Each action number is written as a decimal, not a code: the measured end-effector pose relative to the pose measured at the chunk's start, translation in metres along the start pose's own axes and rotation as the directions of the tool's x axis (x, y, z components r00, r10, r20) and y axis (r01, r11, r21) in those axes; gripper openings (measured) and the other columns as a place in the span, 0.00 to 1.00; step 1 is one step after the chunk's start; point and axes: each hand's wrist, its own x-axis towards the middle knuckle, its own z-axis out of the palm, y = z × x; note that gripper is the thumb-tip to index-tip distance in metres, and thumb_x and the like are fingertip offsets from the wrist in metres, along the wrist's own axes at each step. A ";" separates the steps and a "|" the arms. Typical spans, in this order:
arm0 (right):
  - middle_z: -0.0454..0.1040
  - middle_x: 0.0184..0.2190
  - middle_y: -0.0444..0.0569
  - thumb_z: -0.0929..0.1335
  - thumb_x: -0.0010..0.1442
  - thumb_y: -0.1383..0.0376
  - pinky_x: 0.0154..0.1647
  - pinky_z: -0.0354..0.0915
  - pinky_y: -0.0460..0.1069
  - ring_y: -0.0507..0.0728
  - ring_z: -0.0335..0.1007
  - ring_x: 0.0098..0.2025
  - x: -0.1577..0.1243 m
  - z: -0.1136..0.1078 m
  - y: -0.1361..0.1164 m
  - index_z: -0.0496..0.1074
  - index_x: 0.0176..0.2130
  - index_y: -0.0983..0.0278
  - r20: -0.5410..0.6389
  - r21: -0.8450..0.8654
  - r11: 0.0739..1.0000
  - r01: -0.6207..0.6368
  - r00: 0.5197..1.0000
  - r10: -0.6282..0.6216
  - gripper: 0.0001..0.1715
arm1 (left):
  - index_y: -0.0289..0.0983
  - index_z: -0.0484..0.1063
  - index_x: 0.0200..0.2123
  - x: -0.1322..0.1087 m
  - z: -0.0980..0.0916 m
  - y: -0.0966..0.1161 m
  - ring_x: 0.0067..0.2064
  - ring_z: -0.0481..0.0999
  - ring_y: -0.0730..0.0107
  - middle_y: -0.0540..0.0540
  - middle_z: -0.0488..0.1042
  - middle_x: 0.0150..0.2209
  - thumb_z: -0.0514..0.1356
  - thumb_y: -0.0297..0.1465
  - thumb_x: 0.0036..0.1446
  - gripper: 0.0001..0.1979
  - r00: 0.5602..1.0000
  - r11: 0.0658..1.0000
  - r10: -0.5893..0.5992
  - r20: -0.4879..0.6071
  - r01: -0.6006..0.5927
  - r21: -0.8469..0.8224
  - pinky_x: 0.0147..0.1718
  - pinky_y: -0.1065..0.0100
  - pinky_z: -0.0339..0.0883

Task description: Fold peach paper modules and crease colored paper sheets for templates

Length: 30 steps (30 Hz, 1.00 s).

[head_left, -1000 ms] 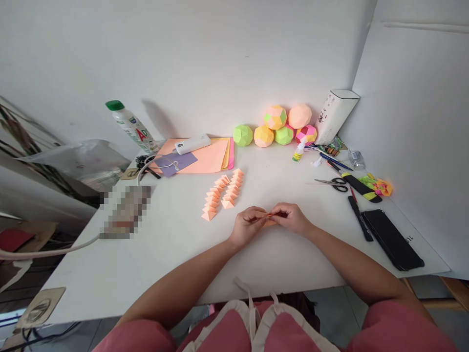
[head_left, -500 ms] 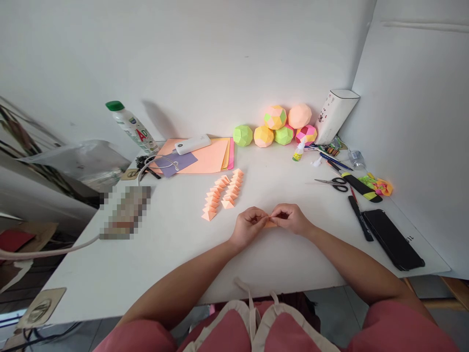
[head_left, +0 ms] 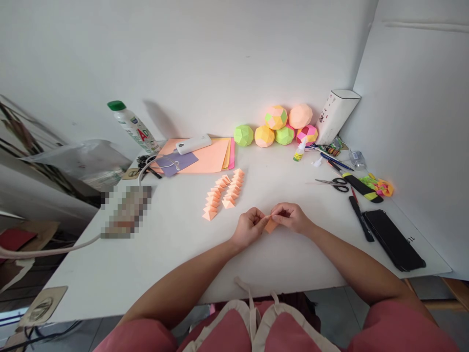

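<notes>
A small folded piece of orange paper (head_left: 271, 225) is pinched between my left hand (head_left: 248, 227) and my right hand (head_left: 292, 217), just above the white table (head_left: 176, 244). Both hands have their fingers closed on the paper's upper edge. To the left and a little beyond lie two rows of folded orange paper pieces (head_left: 223, 193). At the back stand several paper polyhedron balls (head_left: 278, 127) in green, yellow, orange and pink.
Sheets of coloured paper (head_left: 205, 156) with a white power bank (head_left: 193, 143) lie at the back left, beside a green-capped bottle (head_left: 131, 126). Glue (head_left: 299, 151), scissors (head_left: 334, 184), pens and a black phone (head_left: 394, 239) are on the right. A white box (head_left: 334, 115) leans in the corner.
The orange paper now shows more below my fingers, hanging as a small flap. My hands have hardly shifted.
</notes>
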 end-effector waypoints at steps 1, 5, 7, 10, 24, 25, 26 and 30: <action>0.73 0.30 0.47 0.72 0.54 0.55 0.32 0.64 0.49 0.52 0.68 0.32 0.000 0.000 0.000 0.73 0.29 0.63 -0.004 0.013 1.000 -0.014 1.000 0.014 0.14 | 0.38 0.61 0.24 0.000 0.000 0.000 0.18 0.59 0.79 0.56 0.62 0.15 0.59 0.53 0.53 0.24 1.000 1.000 0.003 0.003 -0.003 0.012 0.18 0.74 0.51; 0.73 0.29 0.46 0.73 0.53 0.56 0.32 0.64 0.48 0.52 0.68 0.31 -0.001 -0.001 -0.002 0.73 0.29 0.64 -0.004 0.038 0.998 -0.053 0.999 0.054 0.14 | 0.38 0.57 0.17 0.000 0.000 -0.001 0.20 0.57 0.78 0.54 0.58 0.17 0.57 0.51 0.55 0.26 0.999 0.998 0.044 -0.001 -0.044 0.052 0.20 0.72 0.50; 0.73 0.28 0.45 0.73 0.53 0.56 0.31 0.64 0.48 0.51 0.68 0.30 -0.001 -0.001 -0.003 0.73 0.29 0.64 -0.011 0.037 0.997 -0.070 0.997 0.070 0.13 | 0.37 0.61 0.19 0.001 0.000 0.001 0.24 0.60 0.76 0.52 0.62 0.21 0.56 0.49 0.56 0.24 0.997 0.996 0.075 -0.016 -0.074 0.058 0.23 0.71 0.54; 0.73 0.27 0.45 0.73 0.52 0.56 0.29 0.63 0.47 0.51 0.67 0.29 -0.001 -0.001 -0.003 0.73 0.28 0.64 -0.008 0.026 0.996 -0.083 0.996 0.083 0.14 | 0.37 0.68 0.26 0.003 -0.001 0.002 0.28 0.63 0.75 0.51 0.67 0.27 0.58 0.45 0.54 0.17 0.995 0.993 0.104 -0.011 -0.103 0.052 0.28 0.70 0.58; 0.69 0.23 0.42 0.74 0.50 0.53 0.23 0.60 0.45 0.48 0.60 0.23 0.000 0.002 -0.004 0.74 0.31 0.64 -0.091 0.046 0.991 -0.125 0.988 0.129 0.17 | 0.37 0.64 0.23 0.004 -0.005 0.003 0.23 0.57 0.79 0.55 0.61 0.21 0.62 0.36 0.48 0.12 0.994 0.999 0.017 0.112 -0.014 -0.031 0.23 0.74 0.52; 0.68 0.23 0.41 0.74 0.50 0.52 0.23 0.60 0.45 0.47 0.59 0.23 0.000 0.001 -0.003 0.74 0.33 0.63 -0.096 0.061 0.991 -0.119 0.988 0.124 0.18 | 0.37 0.63 0.24 0.005 -0.005 0.003 0.23 0.57 0.79 0.55 0.61 0.21 0.61 0.37 0.49 0.12 0.995 0.999 0.019 0.095 -0.015 -0.044 0.23 0.74 0.52; 0.67 0.23 0.40 0.74 0.51 0.52 0.23 0.60 0.45 0.48 0.60 0.23 0.001 0.000 -0.001 0.74 0.36 0.63 -0.097 0.075 0.991 -0.109 0.989 0.116 0.19 | 0.37 0.63 0.24 0.005 -0.006 0.003 0.24 0.57 0.79 0.55 0.61 0.22 0.61 0.38 0.50 0.12 0.997 0.998 0.021 0.073 -0.017 -0.059 0.23 0.74 0.52; 0.64 0.22 0.38 0.73 0.52 0.53 0.25 0.63 0.46 0.49 0.62 0.25 0.003 -0.004 0.004 0.72 0.46 0.62 -0.076 0.103 0.991 -0.089 0.992 0.098 0.24 | 0.37 0.61 0.26 0.006 -0.008 0.003 0.25 0.58 0.79 0.55 0.60 0.23 0.61 0.40 0.52 0.15 0.999 0.993 0.032 0.018 -0.029 -0.117 0.24 0.74 0.53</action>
